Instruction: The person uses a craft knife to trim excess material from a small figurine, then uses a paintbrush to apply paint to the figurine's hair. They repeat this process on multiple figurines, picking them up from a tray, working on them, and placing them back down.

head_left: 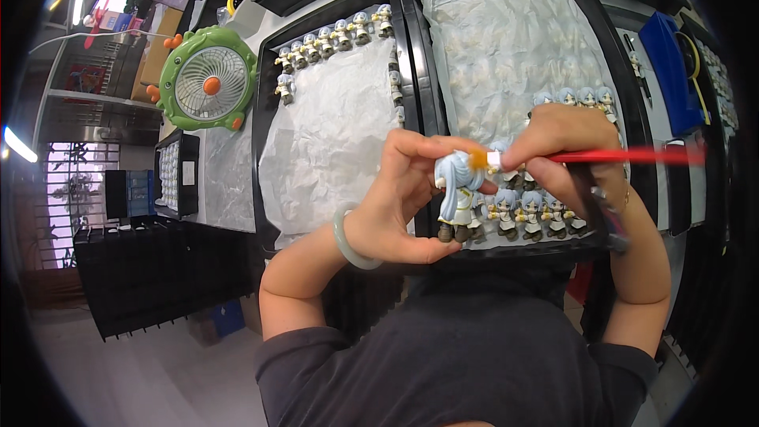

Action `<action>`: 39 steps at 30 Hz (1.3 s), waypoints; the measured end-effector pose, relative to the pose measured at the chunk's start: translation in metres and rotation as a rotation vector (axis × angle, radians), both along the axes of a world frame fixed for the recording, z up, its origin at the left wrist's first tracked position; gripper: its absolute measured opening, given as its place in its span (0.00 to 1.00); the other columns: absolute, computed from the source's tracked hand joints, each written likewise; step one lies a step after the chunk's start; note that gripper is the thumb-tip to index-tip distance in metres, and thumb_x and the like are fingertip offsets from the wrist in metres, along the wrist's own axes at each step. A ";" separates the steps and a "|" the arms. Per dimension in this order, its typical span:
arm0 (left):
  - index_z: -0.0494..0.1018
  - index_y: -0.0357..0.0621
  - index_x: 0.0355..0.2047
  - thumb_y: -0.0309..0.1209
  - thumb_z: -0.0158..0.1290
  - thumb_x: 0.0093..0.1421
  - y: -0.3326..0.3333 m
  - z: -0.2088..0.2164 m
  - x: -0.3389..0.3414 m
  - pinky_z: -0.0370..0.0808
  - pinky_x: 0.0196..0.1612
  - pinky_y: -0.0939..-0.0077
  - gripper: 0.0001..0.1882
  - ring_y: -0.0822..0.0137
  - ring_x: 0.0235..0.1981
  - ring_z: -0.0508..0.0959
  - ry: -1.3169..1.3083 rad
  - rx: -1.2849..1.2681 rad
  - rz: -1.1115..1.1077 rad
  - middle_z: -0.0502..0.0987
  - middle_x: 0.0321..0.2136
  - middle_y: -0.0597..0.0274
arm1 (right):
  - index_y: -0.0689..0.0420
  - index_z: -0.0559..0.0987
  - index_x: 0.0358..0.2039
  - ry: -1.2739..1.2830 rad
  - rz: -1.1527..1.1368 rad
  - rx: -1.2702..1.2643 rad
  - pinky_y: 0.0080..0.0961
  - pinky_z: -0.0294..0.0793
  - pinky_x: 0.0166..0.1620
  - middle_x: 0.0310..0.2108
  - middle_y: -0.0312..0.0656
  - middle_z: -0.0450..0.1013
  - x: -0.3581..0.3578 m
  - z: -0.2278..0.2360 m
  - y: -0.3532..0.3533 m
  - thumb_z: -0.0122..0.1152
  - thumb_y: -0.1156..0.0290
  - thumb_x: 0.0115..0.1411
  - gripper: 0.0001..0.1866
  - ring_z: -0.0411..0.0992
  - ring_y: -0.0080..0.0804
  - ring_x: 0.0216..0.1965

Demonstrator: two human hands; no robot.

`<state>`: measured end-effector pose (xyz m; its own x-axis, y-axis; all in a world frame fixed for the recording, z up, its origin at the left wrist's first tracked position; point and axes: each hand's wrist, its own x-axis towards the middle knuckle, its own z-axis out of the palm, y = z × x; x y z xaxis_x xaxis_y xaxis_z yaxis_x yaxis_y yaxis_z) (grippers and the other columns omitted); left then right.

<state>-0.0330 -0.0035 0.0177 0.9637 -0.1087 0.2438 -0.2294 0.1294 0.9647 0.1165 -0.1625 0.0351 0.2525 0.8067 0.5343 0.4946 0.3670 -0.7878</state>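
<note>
In my left hand (391,209), a small figurine (455,198) with long light-blue hair, a white outfit and brown boots is held upright between thumb and fingers. My right hand (557,138) pinches a red-handled brush (632,156), blurred by motion. The orange-yellow bristles of the brush meet or nearly meet the figurine's head; I cannot tell which. Below both hands, rows of similar figurines (531,209) stand or lie in the black right-hand tray (419,47), partly hidden by my hands.
Left of it, a paper-lined black tray (265,119) holds figurines (324,43) along its far and side edges. White tissue paper (506,39) covers the far part of the right tray. A green fan (209,85) stands at the left. A blue bin (672,71) lies far right.
</note>
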 end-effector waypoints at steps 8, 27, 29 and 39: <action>0.46 0.49 0.46 0.16 0.53 0.38 0.002 -0.001 0.000 0.62 0.49 0.64 0.37 0.58 0.47 0.64 -0.028 0.003 -0.025 0.56 0.47 0.45 | 0.60 0.75 0.20 0.061 0.050 0.025 0.17 0.63 0.23 0.18 0.37 0.69 -0.001 -0.006 0.001 0.52 0.75 0.43 0.05 0.65 0.22 0.19; 0.68 0.43 0.35 0.41 0.59 0.24 0.005 0.016 -0.001 0.54 0.31 0.76 0.33 0.66 0.23 0.64 -0.184 1.148 0.424 0.65 0.22 0.63 | 0.60 0.71 0.21 0.456 -0.290 -0.094 0.09 0.55 0.21 0.16 0.30 0.64 -0.001 -0.008 0.001 0.47 0.67 0.52 0.10 0.60 0.12 0.18; 0.68 0.43 0.34 0.41 0.59 0.23 0.005 0.015 -0.002 0.54 0.31 0.76 0.33 0.66 0.24 0.65 -0.185 1.148 0.427 0.66 0.23 0.63 | 0.60 0.71 0.22 0.454 -0.284 -0.101 0.09 0.55 0.21 0.16 0.30 0.64 -0.001 -0.008 0.002 0.47 0.67 0.52 0.10 0.60 0.12 0.18; 0.68 0.44 0.34 0.42 0.59 0.24 0.003 0.018 -0.004 0.55 0.33 0.75 0.32 0.64 0.29 0.68 -0.093 1.185 0.374 0.69 0.26 0.62 | 0.61 0.71 0.22 0.429 -0.276 -0.098 0.09 0.55 0.21 0.16 0.31 0.64 -0.001 -0.010 0.002 0.47 0.68 0.52 0.09 0.60 0.12 0.18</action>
